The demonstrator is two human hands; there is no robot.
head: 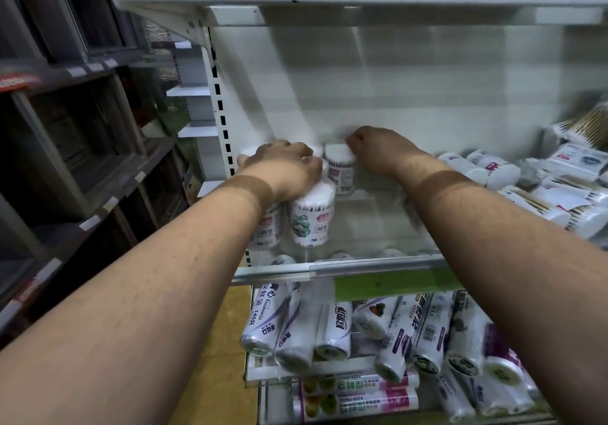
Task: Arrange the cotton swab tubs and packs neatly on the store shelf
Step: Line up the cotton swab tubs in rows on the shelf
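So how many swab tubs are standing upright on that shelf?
3 clearly: front tub, left tub under the left hand, rear tub by the right hand. Others may hide behind the left hand.

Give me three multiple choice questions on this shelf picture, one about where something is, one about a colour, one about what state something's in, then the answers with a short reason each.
1. Where do the upright cotton swab tubs stand?
A. left end of the shelf
B. right end of the shelf
C. on the floor

2. What colour is the strip on the shelf's front edge?
A. red
B. green
C. blue

3. How do the tubs and packs at the right lie?
A. in upright rows
B. stacked in a box
C. tipped over in a loose heap

Answers: 1 A, they cluster by the slotted upright post under the left hand. 2 B, the strip is plainly green. 3 C, they lie on their sides, overlapping.
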